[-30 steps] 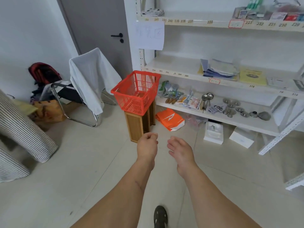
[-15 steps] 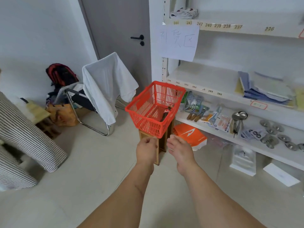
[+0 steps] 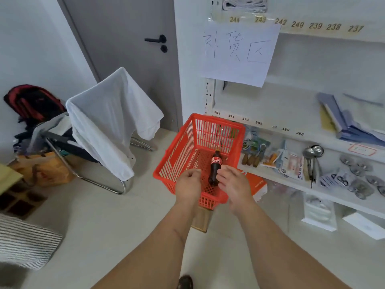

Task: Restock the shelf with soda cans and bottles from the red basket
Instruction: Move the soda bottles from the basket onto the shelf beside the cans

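I've closed in on the red plastic mesh basket [image 3: 183, 151]; a dark cola bottle with a red label [image 3: 215, 167] now shows lying inside. My left hand [image 3: 188, 185] hangs loosely curled and empty, my right hand [image 3: 234, 184] open beside the bottle, so picking can begin.

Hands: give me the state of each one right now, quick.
Left hand: fingers loosely curled, holding nothing, over the red basket.
Right hand: open, holding nothing, beside the cola bottle.
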